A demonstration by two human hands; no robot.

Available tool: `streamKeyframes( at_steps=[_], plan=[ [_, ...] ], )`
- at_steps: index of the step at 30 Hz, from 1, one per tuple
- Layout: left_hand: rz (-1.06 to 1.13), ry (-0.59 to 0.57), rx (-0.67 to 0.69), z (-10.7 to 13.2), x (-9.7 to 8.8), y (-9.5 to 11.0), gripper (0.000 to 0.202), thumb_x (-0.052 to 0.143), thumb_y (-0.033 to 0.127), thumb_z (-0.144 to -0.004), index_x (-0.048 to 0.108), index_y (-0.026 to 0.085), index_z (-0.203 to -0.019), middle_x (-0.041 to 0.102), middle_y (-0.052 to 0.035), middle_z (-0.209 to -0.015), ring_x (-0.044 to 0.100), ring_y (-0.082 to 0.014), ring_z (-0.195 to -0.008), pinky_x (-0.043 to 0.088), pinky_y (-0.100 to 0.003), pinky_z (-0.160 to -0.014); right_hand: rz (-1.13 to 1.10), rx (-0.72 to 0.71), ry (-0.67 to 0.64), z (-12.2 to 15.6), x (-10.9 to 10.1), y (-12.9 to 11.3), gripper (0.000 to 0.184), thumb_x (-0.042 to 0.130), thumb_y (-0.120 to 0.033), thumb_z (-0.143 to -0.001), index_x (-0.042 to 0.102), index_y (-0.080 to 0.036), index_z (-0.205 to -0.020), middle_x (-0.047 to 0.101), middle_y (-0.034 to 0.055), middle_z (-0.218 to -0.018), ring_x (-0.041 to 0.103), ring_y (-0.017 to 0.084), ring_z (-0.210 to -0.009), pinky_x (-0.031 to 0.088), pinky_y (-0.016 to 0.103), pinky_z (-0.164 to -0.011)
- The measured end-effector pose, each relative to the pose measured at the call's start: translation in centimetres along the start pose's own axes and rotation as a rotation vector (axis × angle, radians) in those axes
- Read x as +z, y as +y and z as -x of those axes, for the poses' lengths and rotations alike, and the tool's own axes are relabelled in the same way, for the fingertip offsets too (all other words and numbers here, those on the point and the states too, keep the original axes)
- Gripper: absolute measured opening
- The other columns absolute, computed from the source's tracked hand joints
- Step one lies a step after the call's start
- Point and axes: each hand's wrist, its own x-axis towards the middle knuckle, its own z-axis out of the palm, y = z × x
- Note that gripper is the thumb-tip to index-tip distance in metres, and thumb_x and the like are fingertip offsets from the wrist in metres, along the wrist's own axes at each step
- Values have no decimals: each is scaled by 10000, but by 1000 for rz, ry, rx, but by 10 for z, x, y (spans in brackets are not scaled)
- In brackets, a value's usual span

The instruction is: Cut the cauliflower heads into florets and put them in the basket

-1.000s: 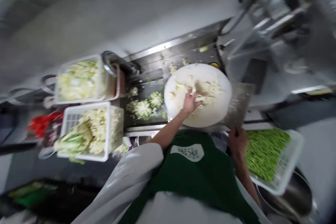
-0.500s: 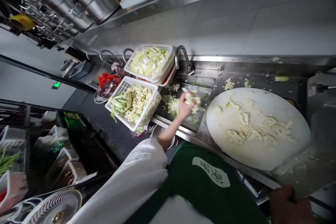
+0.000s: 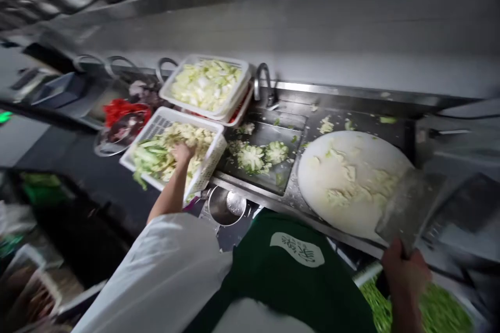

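Observation:
My left hand reaches into a white perforated basket and touches the cauliflower piled there. Its fingers are partly buried and blurred, so their grip does not show. Pale green leafy stalks lie at the basket's left side. At lower right my right hand is closed round the handle of a cleaver. The broad blade overlaps the right edge of a round white cutting board, where cauliflower scraps are scattered. Cut cauliflower cores lie in the sink.
Behind the basket stands a stacked basket of chopped cabbage, close to a curved faucet. Red vegetables and a metal bowl are farther left. A metal pot sits below the sink edge, and chopped greens show at lower right.
My left hand has let go of a cauliflower piece in the sink and moved left into the basket. My right hand has risen with the cleaver, and the view has turned.

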Motion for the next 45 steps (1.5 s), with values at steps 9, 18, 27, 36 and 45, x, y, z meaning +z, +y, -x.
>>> streamKeyframes(
  at_steps=[9, 18, 27, 36, 45],
  plan=[
    [216, -725, 1302, 237, 168, 128, 532, 632, 555, -888, 642, 263, -1332, 550, -134, -1462, 458, -316, -1441, 383, -476, -1206, -149, 214, 65, 37, -36, 12, 363, 394, -391, -994, 665, -161, -919, 651, 142, -714, 555, 245, -640, 309, 345, -634],
    [1, -781, 1511, 340, 254, 259, 856, 625, 641, -905, 367, 252, -1623, 140, -149, -1739, 21, -406, -1613, 119, -641, -1258, 16, 215, -101, 78, -19, 37, 293, 426, -329, -1058, 663, -182, -967, 621, 42, -640, 493, 167, -537, 177, 305, -599],
    [150, -737, 1392, 355, 270, 310, 578, 479, 478, -1011, 518, 210, -1522, 404, -144, -1628, 287, -338, -1547, 260, -548, -1241, -26, 192, -185, 66, -15, 42, 294, 407, -345, -1071, 644, -185, -1002, 641, 40, -661, 520, 174, -558, 165, 309, -604],
    [87, -1201, 1809, 391, 275, 351, 452, 493, 513, -1005, 718, 276, -1317, 504, -92, -1542, 485, -296, -1388, 319, -496, -1209, -347, 233, -150, 52, -11, 68, 259, 465, -370, -979, 566, -219, -794, 625, 41, -652, 570, 190, -614, 279, 290, -606],
    [-90, -900, 1580, 317, 238, 289, 693, 610, 584, -929, 505, 276, -1541, 360, -92, -1669, 215, -355, -1577, 195, -572, -1259, -846, 309, -323, 39, 2, 93, 423, 517, -642, -861, 447, -257, -701, 524, -39, -482, 481, 137, -411, 348, 263, -475]
  ],
)
